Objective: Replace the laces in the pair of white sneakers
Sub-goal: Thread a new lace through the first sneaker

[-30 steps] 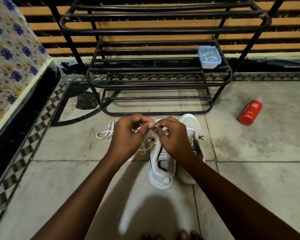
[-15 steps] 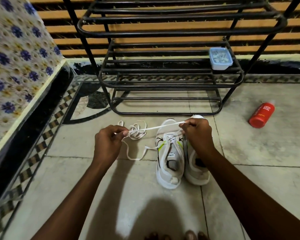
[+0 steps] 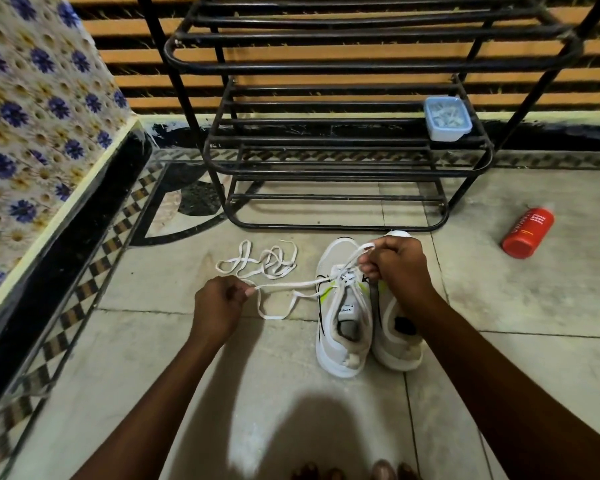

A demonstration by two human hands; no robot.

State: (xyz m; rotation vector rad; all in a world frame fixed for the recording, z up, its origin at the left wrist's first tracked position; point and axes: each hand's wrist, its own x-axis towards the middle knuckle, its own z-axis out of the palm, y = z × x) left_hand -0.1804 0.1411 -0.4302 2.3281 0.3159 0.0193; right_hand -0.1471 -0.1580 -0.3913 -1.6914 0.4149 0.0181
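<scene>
**Step in hand.** The person is lacing the left sneaker of the pair. A white lace is passing through the eyelets at the toe end only, and the eyelets nearer the collar are standing empty. Judged from this, the job is sitting at an early stage.

**Hands.** The left hand is pinching one run of the lace between thumb and forefinger, with the other fingers curled in. The right hand is gripping the other run in a closed fist just above the toe. A slack loop of the lace is lying on the floor between the left hand and the sneaker.

**Location.** Both sneakers are standing side by side and touching, toes pointing far toward the shoe rack. The right sneaker is showing no lace, though the right hand is covering its front. A loose lace is lying tangled at far left of the pair.

**Next move.** It is calling for the slack to be drawn through and both ends evened. Each tip then needs crossing to the next eyelet pair.

**Writing.** The red bottle is lying on its side, well apart at right. Its white lettering appears to read "FOAM BODY WASH", and a further word is too blurred to read. The insole tag is carrying print too small to read. No brand is legible on either sneaker.
</scene>
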